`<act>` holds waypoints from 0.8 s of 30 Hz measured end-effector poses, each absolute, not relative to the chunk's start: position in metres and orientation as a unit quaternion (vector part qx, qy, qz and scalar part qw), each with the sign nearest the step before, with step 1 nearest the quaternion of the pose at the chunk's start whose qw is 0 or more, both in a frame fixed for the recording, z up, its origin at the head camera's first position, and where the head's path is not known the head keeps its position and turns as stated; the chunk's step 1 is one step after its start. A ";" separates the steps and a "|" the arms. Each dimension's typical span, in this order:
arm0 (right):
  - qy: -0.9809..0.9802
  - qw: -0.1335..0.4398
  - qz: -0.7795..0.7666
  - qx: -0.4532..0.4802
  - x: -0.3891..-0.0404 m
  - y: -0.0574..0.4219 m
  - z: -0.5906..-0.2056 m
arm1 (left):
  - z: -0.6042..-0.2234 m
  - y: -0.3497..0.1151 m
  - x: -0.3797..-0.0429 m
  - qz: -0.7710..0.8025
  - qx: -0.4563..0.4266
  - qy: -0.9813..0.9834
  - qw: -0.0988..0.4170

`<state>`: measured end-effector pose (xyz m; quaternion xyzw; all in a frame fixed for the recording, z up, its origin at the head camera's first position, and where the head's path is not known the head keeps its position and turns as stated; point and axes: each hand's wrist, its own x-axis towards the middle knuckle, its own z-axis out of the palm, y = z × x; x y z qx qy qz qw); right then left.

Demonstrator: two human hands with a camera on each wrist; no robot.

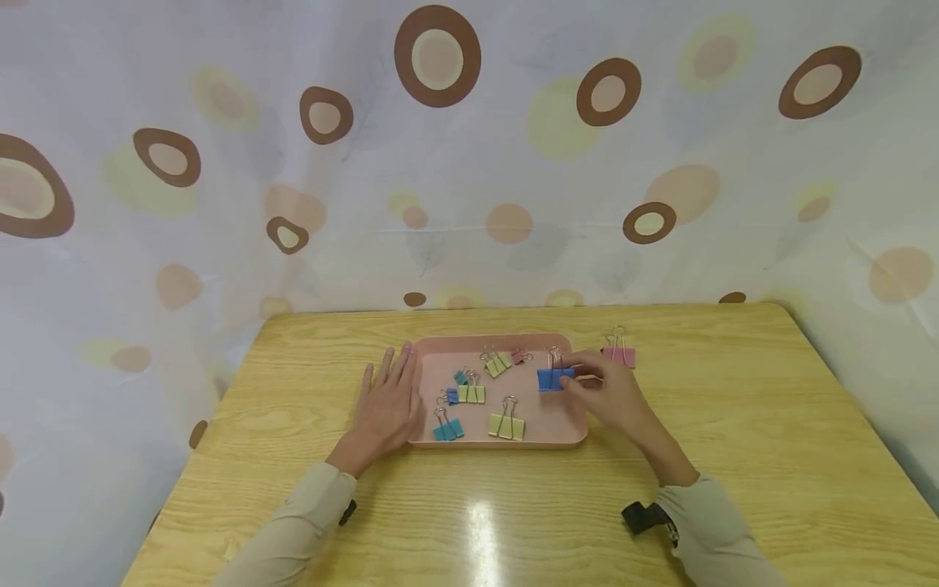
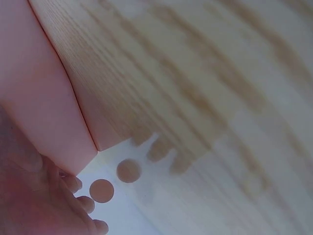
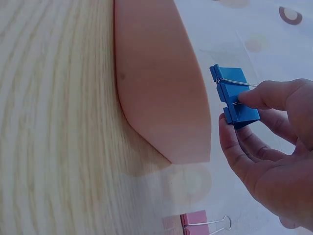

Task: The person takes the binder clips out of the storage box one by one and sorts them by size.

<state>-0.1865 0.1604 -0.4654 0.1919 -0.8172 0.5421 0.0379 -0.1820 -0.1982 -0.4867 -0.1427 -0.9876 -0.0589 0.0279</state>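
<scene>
The right hand (image 1: 609,395) is pinching a blue binder clip (image 1: 552,381) to its left, long edge sideways, over the right end of the pink tray (image 1: 499,445), while the left hand (image 1: 387,408), straight-fingered and empty, is resting farther off.

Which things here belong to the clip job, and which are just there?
Job:
- blue binder clip, pinched by right hand
- pink tray, left hand at its edge
- binder clips in tray
- pink binder clip on table, probably

Just there:
- wood-grain table
- patterned backdrop cloth
</scene>
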 end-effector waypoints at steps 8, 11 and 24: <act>-0.818 0.052 0.541 0.187 -0.191 0.179 -0.463 | -0.488 -0.197 -0.182 -0.069 -0.154 -0.985 0.041; -0.821 0.061 0.537 0.183 -0.192 0.184 -0.464 | -0.488 -0.198 -0.181 -0.060 -0.149 -0.986 0.038; -0.825 0.090 0.542 0.134 -0.193 0.214 -0.457 | -0.485 -0.198 -0.180 -0.046 -0.146 -0.988 0.035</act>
